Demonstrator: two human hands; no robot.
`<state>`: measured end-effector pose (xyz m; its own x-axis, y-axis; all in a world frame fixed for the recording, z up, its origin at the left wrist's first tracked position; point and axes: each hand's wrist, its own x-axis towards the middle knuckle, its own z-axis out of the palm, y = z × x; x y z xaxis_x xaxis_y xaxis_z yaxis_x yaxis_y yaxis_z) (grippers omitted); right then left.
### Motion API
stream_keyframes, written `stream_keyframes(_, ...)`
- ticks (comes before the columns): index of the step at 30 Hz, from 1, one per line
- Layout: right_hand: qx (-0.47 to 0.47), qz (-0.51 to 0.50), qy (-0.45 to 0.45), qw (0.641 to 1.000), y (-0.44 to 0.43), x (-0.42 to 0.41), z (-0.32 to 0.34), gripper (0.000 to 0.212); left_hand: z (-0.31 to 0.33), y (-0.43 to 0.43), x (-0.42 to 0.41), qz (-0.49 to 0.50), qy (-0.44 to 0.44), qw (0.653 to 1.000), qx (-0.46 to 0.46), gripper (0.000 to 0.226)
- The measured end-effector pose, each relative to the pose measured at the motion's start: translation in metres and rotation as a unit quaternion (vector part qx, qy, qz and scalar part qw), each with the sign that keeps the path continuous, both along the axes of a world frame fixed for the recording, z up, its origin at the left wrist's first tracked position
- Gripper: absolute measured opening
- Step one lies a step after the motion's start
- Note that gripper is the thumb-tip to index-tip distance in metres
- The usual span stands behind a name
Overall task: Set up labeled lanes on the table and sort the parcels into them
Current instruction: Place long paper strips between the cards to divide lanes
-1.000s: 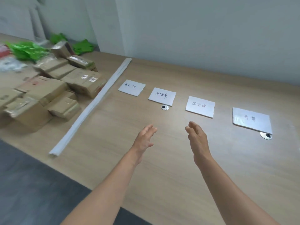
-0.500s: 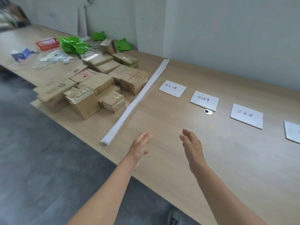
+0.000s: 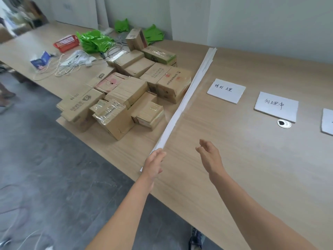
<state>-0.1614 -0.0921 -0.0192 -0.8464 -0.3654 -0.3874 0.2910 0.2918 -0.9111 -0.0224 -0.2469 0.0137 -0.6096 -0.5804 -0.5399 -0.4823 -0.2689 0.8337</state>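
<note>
- The left hand (image 3: 155, 164) is reaching over the near end of the long white strip (image 3: 187, 98), with its fingers lying flat and loose across it; its grip is holding nothing that I can see, though whether the fingertips are touching the strip is hard to tell.
- The right hand (image 3: 210, 157) is hovering just above the table (image 3: 243, 168), apart from the strip and to its right, fingers spread and slightly curled, its grip empty.
- The strip is lying with its long axis running from the near table edge away toward the far wall, slanting a little to the right as it recedes.
- It is separating the heap of cardboard parcels (image 3: 129, 91) on its left from the bare working side on its right, where the white label cards (image 3: 226, 90) are lying in a row; a second card (image 3: 276, 106) is sitting further right, and a third is showing only at the frame's edge.
- The left hand is clearly the nearer one to the strip's end; the right would have to travel leftward to join it.
- Judging from this, lane-marking is the step in hand, and the parcels are waiting unsorted.
- Further left, green bags (image 3: 94, 41), a red basket (image 3: 66, 43) and loose cables (image 3: 72, 63) are lying well clear of the strip.
</note>
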Motion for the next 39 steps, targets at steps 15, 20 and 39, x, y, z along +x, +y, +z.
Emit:
stream_keyframes(15,0.073,-0.010,-0.020,0.997,-0.106,-0.006,-0.041,0.049,-0.043,-0.126,-0.037,-0.037,-0.057,0.997,0.025,0.050)
stream_keyframes(20,0.160,-0.036,-0.028,0.986,-0.154,-0.003,-0.052,0.046,-0.071,-0.177,-0.052,-0.079,-0.067,0.993,0.053,0.052)
stream_keyframes(39,0.414,-0.123,-0.030,0.902,-0.239,0.016,-0.067,0.036,-0.100,-0.259,-0.073,-0.269,-0.121,0.949,0.114,0.038)
